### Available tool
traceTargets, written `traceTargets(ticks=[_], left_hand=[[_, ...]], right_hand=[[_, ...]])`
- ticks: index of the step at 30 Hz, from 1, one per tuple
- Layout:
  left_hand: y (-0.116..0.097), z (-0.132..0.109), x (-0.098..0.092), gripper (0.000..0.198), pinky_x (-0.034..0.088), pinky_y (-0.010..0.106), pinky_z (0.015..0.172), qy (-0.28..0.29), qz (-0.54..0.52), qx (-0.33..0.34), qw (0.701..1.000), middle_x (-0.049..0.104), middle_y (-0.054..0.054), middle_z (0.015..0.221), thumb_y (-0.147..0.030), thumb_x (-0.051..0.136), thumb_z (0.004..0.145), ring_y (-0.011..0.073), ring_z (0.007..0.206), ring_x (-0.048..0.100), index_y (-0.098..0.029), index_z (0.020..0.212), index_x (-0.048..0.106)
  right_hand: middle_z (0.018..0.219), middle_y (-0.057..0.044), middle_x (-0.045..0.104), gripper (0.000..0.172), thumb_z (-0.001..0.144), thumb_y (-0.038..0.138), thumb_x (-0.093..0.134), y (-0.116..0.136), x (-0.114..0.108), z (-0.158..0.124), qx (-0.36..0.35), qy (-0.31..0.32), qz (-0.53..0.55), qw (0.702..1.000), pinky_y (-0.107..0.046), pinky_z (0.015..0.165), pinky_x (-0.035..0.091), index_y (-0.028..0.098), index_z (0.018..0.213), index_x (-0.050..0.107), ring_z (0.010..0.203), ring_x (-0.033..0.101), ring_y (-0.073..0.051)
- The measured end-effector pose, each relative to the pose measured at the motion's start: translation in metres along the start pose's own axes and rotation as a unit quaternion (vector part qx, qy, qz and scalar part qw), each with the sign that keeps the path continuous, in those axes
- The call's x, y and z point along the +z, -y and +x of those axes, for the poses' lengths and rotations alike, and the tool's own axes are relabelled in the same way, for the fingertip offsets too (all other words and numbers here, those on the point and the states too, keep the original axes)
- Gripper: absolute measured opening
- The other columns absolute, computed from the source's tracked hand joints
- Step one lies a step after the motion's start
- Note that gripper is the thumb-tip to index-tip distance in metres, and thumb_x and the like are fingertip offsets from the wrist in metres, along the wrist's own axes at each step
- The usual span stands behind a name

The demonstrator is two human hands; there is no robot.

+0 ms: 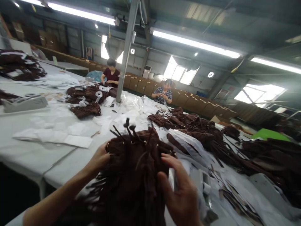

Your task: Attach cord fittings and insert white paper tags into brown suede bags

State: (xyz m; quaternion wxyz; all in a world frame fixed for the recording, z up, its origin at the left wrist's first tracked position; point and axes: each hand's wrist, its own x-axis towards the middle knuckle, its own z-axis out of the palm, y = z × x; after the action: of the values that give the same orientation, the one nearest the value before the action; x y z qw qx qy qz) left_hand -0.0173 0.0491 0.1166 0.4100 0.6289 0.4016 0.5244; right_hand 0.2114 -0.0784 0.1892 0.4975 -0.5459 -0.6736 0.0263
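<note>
A dark brown fringed drawstring bag (136,169) stands upright in front of me, with metal eyelets around its gathered top and cord ends sticking up. My left hand (102,156) grips its upper left side, the fingertips hidden against the bag. On the right side, my right hand (180,191) holds the bag with the thumb on the front and the fingers near the rim. Fringe hangs down on the left, blurred by motion. Just right of the bag lies clear plastic wrapping (188,142) with brown pieces inside.
Brown bags lie heaped along the right (188,124), with another pile (89,95) at mid-left. A tape dispenser (25,103) stands left; white paper (54,138) covers parts of the table. A metal post (127,53) rises ahead. Two co-workers (111,75) sit across the table.
</note>
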Motion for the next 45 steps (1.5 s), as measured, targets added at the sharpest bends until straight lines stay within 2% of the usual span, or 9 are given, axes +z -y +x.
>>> traceTargets(ticks=[4, 8, 15, 24, 32, 35, 38, 41, 45], left_hand=[[0.100, -0.014, 0.023, 0.033, 0.049, 0.036, 0.079, 0.150, 0.123, -0.109, 0.975, 0.069, 0.007, 0.087, -0.038, 0.058, 0.071, 0.0274, 0.087, 0.063, -0.014, 0.093, 0.062], [0.146, -0.003, 0.023, 0.027, 0.049, 0.036, 0.079, 0.209, 0.211, -0.117, 0.948, 0.069, 0.007, 0.085, -0.034, 0.057, 0.071, 0.0274, 0.086, 0.063, -0.015, 0.089, 0.061], [0.074, 0.010, 0.030, 0.035, 0.035, 0.038, 0.104, 0.089, 0.264, 0.029, 0.960, 0.060, 0.008, 0.118, -0.019, 0.042, 0.081, 0.0234, 0.114, 0.051, -0.017, 0.112, 0.056], [0.129, -0.061, 0.064, 0.048, 0.013, 0.055, 0.110, 0.411, 0.320, 0.002, 0.853, 0.028, 0.005, 0.150, -0.041, 0.039, 0.092, 0.0281, 0.139, 0.018, -0.030, 0.139, 0.036], [0.129, -0.061, 0.059, 0.031, 0.018, 0.052, 0.110, 0.322, 0.297, 0.007, 0.899, 0.046, 0.007, 0.139, -0.030, 0.047, 0.088, 0.0289, 0.133, 0.031, -0.025, 0.114, 0.063], [0.096, -0.054, 0.070, 0.023, 0.027, 0.052, 0.105, 0.254, 0.242, -0.022, 0.936, 0.058, 0.009, 0.126, -0.026, 0.053, 0.084, 0.0324, 0.121, 0.045, -0.024, 0.101, 0.068], [0.073, -0.043, 0.086, 0.023, 0.048, 0.038, 0.083, 0.195, 0.020, -0.205, 0.959, 0.067, 0.010, 0.101, -0.030, 0.051, 0.085, 0.0251, 0.090, 0.063, -0.020, 0.101, 0.064], [0.079, -0.037, 0.101, 0.026, 0.052, 0.030, 0.064, 0.089, -0.211, -0.452, 0.862, 0.068, 0.010, 0.082, -0.034, 0.045, 0.089, 0.0193, 0.069, 0.065, -0.013, 0.094, 0.060], [0.109, -0.037, 0.107, 0.045, 0.053, 0.027, 0.060, 0.005, -0.304, -0.589, 0.749, 0.067, 0.015, 0.075, -0.048, 0.037, 0.092, 0.0187, 0.064, 0.065, -0.007, 0.088, 0.058]], right_hand=[[0.132, -0.010, 0.053, 0.040, 0.077, 0.030, 0.062, -0.089, 0.067, -0.112, 0.081, 0.195, -0.090, 0.973, -0.051, 0.097, 0.044, 0.029, 0.117, 0.060, 0.119, 0.050, -0.033], [0.112, -0.009, 0.067, 0.041, 0.081, 0.016, 0.045, -0.149, 0.084, -0.178, 0.120, 0.211, -0.054, 0.969, -0.040, 0.089, 0.052, 0.024, 0.118, 0.060, 0.104, 0.062, -0.026], [0.104, -0.010, 0.069, 0.029, 0.086, 0.024, 0.045, -0.140, 0.053, -0.100, 0.182, 0.043, -0.100, 0.977, -0.037, 0.086, 0.052, 0.018, 0.106, 0.064, 0.097, 0.064, -0.023], [0.131, -0.006, 0.056, 0.037, 0.086, 0.023, 0.048, -0.153, 0.113, -0.090, -0.032, 0.330, -0.165, 0.929, -0.056, 0.103, 0.031, 0.029, 0.122, 0.054, 0.123, 0.047, -0.025], [0.120, -0.015, 0.061, 0.035, 0.077, 0.015, 0.045, -0.191, 0.022, -0.105, 0.108, 0.133, -0.219, 0.961, -0.046, 0.093, 0.046, 0.018, 0.106, 0.064, 0.112, 0.057, -0.029], [0.099, -0.012, 0.068, 0.033, 0.083, 0.038, 0.048, -0.157, 0.047, -0.073, 0.273, 0.081, -0.043, 0.958, -0.037, 0.074, 0.054, 0.019, 0.106, 0.062, 0.084, 0.067, -0.024], [0.075, -0.007, 0.068, 0.049, 0.085, 0.057, 0.038, -0.137, 0.098, -0.039, 0.444, 0.129, 0.174, 0.870, -0.030, 0.050, 0.051, 0.019, 0.109, 0.055, 0.054, 0.064, -0.018], [0.057, -0.002, 0.061, 0.056, 0.087, 0.062, 0.024, -0.147, 0.147, -0.017, 0.516, 0.166, 0.220, 0.811, -0.027, 0.042, 0.047, 0.019, 0.111, 0.051, 0.042, 0.059, -0.016], [0.045, 0.002, 0.051, 0.056, 0.085, 0.064, 0.031, -0.172, 0.180, -0.015, 0.484, 0.196, 0.177, 0.834, -0.029, 0.039, 0.043, 0.017, 0.094, 0.061, 0.036, 0.052, -0.017]])
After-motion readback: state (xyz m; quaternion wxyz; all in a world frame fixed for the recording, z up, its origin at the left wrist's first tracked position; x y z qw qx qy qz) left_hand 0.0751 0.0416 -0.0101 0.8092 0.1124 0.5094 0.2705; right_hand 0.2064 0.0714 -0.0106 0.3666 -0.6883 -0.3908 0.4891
